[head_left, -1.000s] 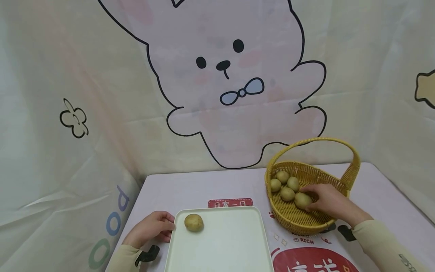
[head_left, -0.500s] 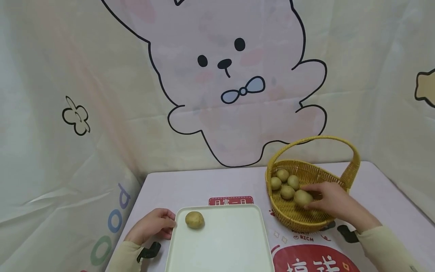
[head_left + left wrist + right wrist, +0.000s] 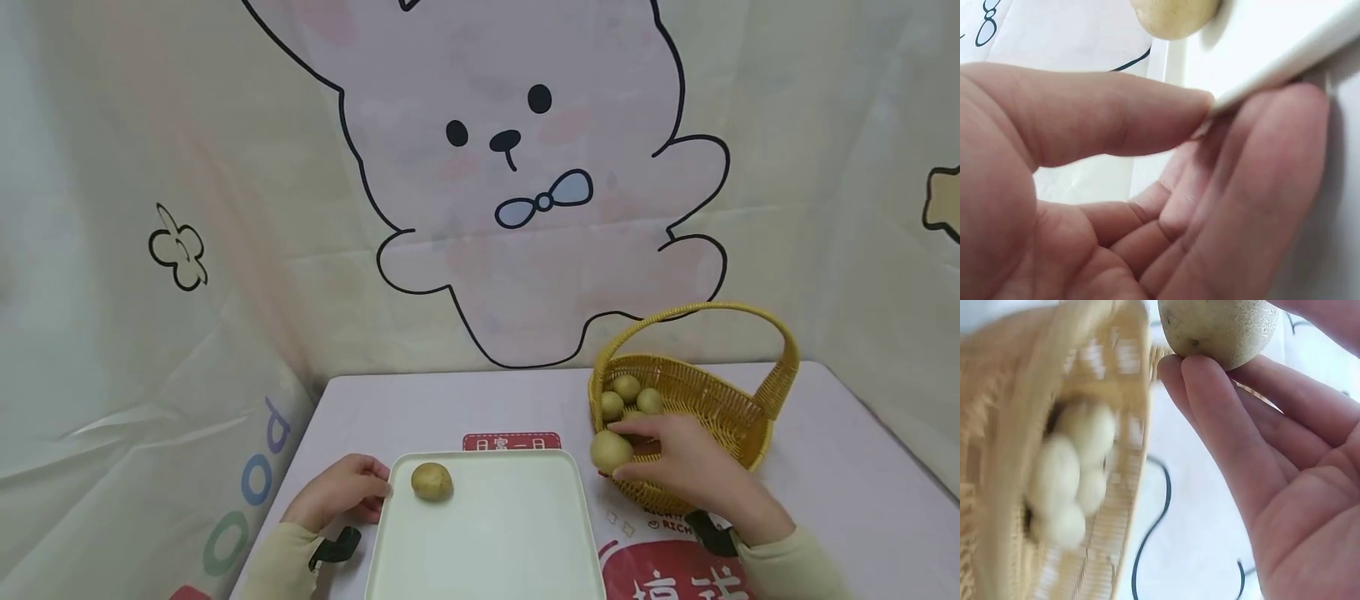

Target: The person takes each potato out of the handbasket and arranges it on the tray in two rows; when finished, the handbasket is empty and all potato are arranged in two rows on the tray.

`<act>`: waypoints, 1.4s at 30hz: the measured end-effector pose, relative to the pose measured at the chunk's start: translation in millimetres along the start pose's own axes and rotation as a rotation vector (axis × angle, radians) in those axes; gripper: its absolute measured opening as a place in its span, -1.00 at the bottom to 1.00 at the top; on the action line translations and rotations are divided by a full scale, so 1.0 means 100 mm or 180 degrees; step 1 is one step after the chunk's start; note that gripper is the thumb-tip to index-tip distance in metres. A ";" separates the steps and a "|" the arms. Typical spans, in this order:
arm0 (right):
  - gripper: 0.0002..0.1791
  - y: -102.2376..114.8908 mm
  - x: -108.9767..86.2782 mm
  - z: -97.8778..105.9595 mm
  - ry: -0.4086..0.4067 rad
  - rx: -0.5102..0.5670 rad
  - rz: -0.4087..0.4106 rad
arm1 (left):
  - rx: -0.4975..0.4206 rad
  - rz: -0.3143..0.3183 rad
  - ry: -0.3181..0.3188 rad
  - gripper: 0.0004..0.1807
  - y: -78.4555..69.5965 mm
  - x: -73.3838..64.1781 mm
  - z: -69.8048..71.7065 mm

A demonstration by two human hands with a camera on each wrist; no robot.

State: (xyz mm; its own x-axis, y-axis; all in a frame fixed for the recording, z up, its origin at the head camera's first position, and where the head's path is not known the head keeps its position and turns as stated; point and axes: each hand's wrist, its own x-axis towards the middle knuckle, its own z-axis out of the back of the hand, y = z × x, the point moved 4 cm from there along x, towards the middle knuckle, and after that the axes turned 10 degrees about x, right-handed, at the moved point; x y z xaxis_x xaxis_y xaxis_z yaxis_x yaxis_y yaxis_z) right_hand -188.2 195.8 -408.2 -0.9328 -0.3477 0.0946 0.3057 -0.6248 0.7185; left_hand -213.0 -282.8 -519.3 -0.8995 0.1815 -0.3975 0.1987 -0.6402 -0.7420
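Observation:
My right hand (image 3: 686, 467) pinches a potato (image 3: 611, 452) between thumb and fingers, just over the left front rim of the wicker basket (image 3: 750, 442). In the right wrist view this potato (image 3: 1217, 328) sits at the fingertips, beside the basket. Several other potatoes (image 3: 626, 387) lie in the basket's left part, one of them partly hidden by the hand. My left hand (image 3: 339, 492) pinches the left rim of a white tray (image 3: 502, 533); in the left wrist view, thumb and fingers (image 3: 1272, 169) meet at that rim. One potato (image 3: 432, 482) rests in the tray's far left corner.
The basket's tall arched handle (image 3: 705, 307) rises above it at the back right. A white tablecloth (image 3: 420, 408) with red printed patches (image 3: 667, 575) covers the table. Behind it hangs a curtain (image 3: 315, 317) with a cartoon animal.
My right hand has lifted a potato out of the basket and carried it left over the rim. The left hand stays at the tray's edge.

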 end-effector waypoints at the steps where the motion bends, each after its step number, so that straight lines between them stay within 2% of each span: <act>1: -0.39 0.03 0.02 -0.06 0.0019 0.0059 0.0025 | 0.0010 0.0014 -0.0005 -0.78 -0.01 0.00 0.00; 9: -0.40 0.19 0.23 -0.51 0.0283 0.0680 0.0158 | -0.0034 0.0060 0.0003 -0.77 -0.05 0.00 -0.02; 17: -0.43 0.19 0.48 -0.97 0.0375 0.0998 -0.0052 | -0.0095 -0.0038 0.0090 -0.80 -0.04 0.07 -0.02; 21: -0.44 0.22 0.58 -1.17 0.0421 0.1008 -0.0046 | -0.0084 -0.0055 0.0075 -0.80 -0.02 0.09 -0.03; 27: -0.44 0.28 0.68 -1.39 0.0512 0.1040 0.0111 | -0.0063 -0.0036 0.0059 -0.79 0.01 0.10 -0.02; 42: -0.42 0.36 0.75 -1.64 0.0618 0.0830 0.0225 | -0.0127 0.0080 0.0067 -0.79 0.01 0.00 0.05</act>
State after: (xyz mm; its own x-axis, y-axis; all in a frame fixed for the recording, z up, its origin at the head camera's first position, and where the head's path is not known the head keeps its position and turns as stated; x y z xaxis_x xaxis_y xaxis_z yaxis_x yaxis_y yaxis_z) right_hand -215.5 32.1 -488.2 -0.8496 -0.5263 0.0355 0.2859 -0.4029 0.8694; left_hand -214.5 -287.0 -517.3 -0.8857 0.1815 -0.4272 0.2370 -0.6146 -0.7524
